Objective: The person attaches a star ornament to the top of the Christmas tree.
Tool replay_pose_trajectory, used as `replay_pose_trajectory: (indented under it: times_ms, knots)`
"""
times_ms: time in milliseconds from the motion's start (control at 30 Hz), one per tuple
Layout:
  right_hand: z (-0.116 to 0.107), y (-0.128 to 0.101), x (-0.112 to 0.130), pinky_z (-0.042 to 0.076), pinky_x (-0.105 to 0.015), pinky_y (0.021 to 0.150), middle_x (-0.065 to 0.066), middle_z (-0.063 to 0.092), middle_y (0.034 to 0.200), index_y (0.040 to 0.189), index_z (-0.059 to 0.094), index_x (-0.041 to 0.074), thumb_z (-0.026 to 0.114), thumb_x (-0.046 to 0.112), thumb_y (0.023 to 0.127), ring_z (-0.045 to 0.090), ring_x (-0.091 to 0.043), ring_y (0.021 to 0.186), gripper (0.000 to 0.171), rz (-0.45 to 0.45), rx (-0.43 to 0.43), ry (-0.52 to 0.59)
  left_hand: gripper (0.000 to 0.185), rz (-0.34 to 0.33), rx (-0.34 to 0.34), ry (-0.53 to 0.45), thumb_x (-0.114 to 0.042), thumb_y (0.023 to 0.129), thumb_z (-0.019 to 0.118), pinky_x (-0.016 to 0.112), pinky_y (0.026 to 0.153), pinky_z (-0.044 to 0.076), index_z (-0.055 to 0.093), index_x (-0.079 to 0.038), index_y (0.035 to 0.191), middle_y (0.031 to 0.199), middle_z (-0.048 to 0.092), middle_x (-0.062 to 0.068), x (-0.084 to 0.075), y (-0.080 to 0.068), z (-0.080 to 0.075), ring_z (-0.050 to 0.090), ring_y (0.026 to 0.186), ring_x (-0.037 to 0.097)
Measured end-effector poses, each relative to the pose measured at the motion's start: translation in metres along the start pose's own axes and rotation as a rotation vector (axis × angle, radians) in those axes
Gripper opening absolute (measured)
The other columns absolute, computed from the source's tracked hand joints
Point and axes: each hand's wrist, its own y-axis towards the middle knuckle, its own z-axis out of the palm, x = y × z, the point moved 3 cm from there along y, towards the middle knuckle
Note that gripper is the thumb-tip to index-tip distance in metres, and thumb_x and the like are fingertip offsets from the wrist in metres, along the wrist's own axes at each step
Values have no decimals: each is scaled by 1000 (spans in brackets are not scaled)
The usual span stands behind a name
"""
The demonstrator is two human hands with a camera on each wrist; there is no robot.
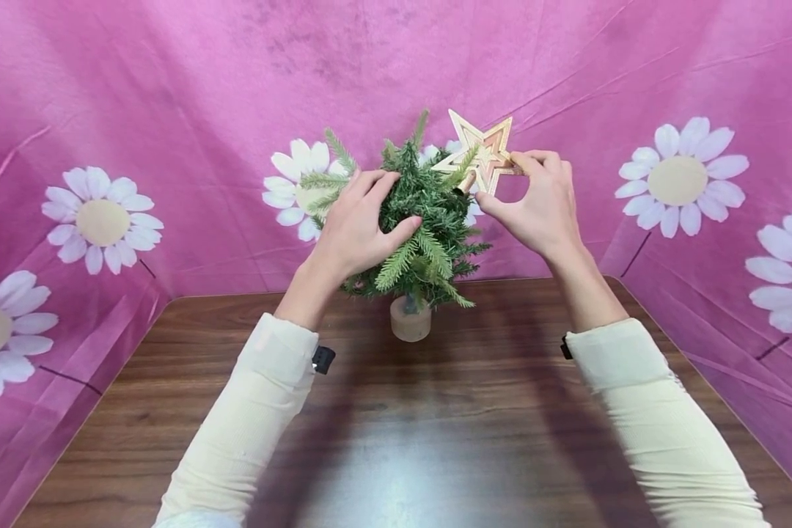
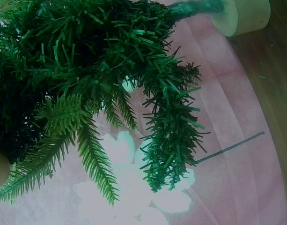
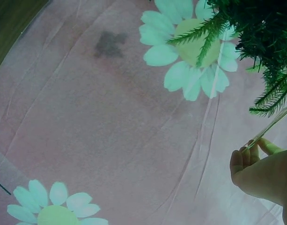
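Both forearms, in cream sleeves, reach forward over the wooden tabletop (image 1: 435,440) toward its far edge. The left hand (image 1: 356,227) wraps the left flank of 1 small artificial Christmas tree (image 1: 422,220), fingers curled into the upper branches and the thumb pressed into the needles at the front. The right hand (image 1: 541,202) is raised to the right of the treetop, its thumb and fingertips pinching the right side of 1 gold star topper (image 1: 483,150); the star stands tilted, its lower stem at the tip of the tree, and whether it is seated there cannot be told. The tree stands upright on 1 pale round base (image 1: 410,320) near the middle of the far edge, between the 2 wrists. In the right wrist view the fingertips (image 3: 244,157) grip the star's thin edge just below the hanging branches. A pink daisy-printed cloth (image 1: 171,110) rises behind and beside the tabletop.
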Motion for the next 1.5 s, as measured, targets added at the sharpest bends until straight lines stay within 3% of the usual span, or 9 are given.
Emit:
replay_pose_trajectory:
  times_ms: [433, 1500]
  knots:
    - [1, 7, 15, 37, -44, 99, -14, 50, 140, 143, 58, 6, 78, 42, 80, 39, -30, 125, 75, -1, -23, -38, 76, -2, 1, -2, -53, 93, 62, 47, 122, 22, 45, -9, 152, 152, 45, 11, -1, -1, 0, 28, 149, 34]
    - [8, 25, 35, 39, -42, 95, -15, 53, 138, 134, 65, 5, 76, 42, 82, 42, -31, 121, 65, -28, -8, -116, 75, 25, -15, 4, -52, 93, 62, 45, 122, 24, 47, -7, 151, 150, 47, 12, 3, -2, -1, 31, 147, 33]
